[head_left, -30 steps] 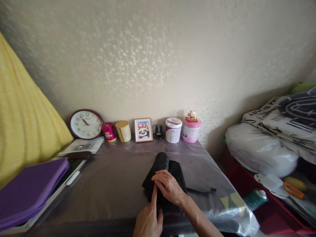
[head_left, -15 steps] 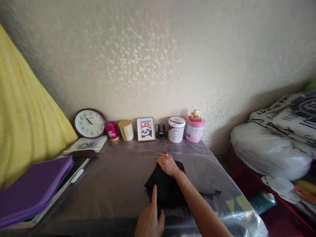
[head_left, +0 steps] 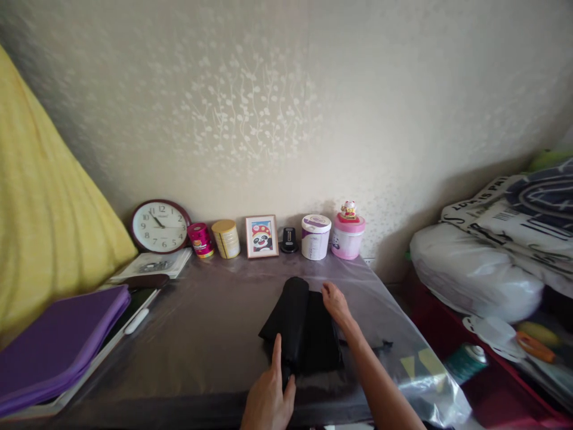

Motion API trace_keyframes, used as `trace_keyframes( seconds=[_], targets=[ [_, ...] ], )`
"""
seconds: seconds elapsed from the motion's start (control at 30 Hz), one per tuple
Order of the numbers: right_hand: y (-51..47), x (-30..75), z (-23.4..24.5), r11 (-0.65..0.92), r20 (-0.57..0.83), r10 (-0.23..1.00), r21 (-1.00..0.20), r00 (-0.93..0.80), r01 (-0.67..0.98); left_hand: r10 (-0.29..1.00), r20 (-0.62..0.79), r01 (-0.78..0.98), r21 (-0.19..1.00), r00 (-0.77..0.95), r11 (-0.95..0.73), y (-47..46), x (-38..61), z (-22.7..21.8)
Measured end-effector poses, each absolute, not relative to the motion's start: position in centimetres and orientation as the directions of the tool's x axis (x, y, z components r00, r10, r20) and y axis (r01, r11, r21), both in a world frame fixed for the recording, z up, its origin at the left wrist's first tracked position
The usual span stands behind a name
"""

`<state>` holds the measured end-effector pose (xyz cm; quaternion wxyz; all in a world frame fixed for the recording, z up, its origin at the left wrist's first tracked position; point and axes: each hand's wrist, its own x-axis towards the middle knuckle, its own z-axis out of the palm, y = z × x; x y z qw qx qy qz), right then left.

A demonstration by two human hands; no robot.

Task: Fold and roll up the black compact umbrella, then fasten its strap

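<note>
On the table in front of me lies a long black bundle [head_left: 293, 322], like a folded umbrella, with a rounded far end. Loose black cloth spreads from both sides, and a thin dark cord or strap [head_left: 384, 345] trails to the right. At the bundle's near end, my left hand [head_left: 268, 397] is closed around a dark, narrow part, its index finger stretched along the left side. My right hand [head_left: 335, 301] has its fingers curled at the far right corner of the black cloth flap [head_left: 320, 334], seemingly pinching it; the fingertips are partly hidden.
Against the wall stand a round clock [head_left: 161, 226], several tins and tubs, a framed panda picture [head_left: 262, 237] and a small black item [head_left: 289, 240]. A purple folder [head_left: 67, 340] lies at left. Past the right table edge are a white bag [head_left: 474, 269] and a spray can [head_left: 466, 363].
My right hand has lifted off the bundle's far end and moved right to the cloth flap's corner, uncovering the rounded end. My left hand stays at the near end. The view shifted slightly.
</note>
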<state>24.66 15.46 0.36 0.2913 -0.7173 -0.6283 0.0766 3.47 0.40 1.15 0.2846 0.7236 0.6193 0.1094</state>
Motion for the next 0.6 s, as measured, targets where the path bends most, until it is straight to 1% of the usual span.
trace_keyframes(
  seconds=[0.13,0.27,0.43,0.53,0.6],
  targets=[
    [12.8,26.0,-0.5,-0.099,0.207,0.944,-0.564,0.256,0.820,0.960,-0.203,0.841,0.537,0.192,-0.055,0.3,3.5,1.6],
    [11.0,25.7,-0.8,-0.104,0.172,0.949,-0.622,0.265,0.776,0.961,-0.195,0.833,0.550,0.198,-0.060,0.2,3.5,1.9],
    [9.0,24.9,-0.4,-0.088,0.178,0.923,-0.767,0.342,0.636,0.966,-0.173,0.841,0.536,0.190,-0.070,0.1,3.5,1.7],
    [8.1,24.5,-0.4,-0.078,0.194,0.901,-0.808,0.388,0.584,0.967,-0.174,0.853,0.517,0.186,-0.071,0.1,3.5,1.7],
    [7.6,24.4,-0.6,-0.053,0.192,0.904,-0.836,0.381,0.546,0.964,-0.184,0.855,0.513,0.191,-0.072,0.1,3.6,1.9]
  ],
)
